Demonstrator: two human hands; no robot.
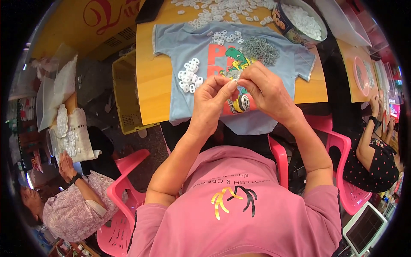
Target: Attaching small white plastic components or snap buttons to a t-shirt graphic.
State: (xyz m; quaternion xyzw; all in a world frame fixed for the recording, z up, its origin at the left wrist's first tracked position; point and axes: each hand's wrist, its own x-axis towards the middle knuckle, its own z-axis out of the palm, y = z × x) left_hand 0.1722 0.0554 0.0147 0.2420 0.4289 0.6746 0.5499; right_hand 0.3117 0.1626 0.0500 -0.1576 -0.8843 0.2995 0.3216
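Note:
Above a grey-blue printed T-shirt (184,103), my two hands meet at the fingertips. A small white plastic piece (234,80) shows between finger and thumb of my left hand (209,100). My right hand (269,92) is closed in a pinch against the same spot; whatever else it grips is hidden by the fingers. Left of my hands lies a cluster of white oval pieces with two holes (189,76). Beyond the fingers is a heap of small grey metal parts (260,50), with a smaller group of white pieces (222,37) beside it.
Many more white pieces (214,12) spread over the far part of the wooden table (150,85). A round tub (302,21) full of them stands far right. A yellow crate (127,94) sits left. People work at both sides, near pink chairs (124,188).

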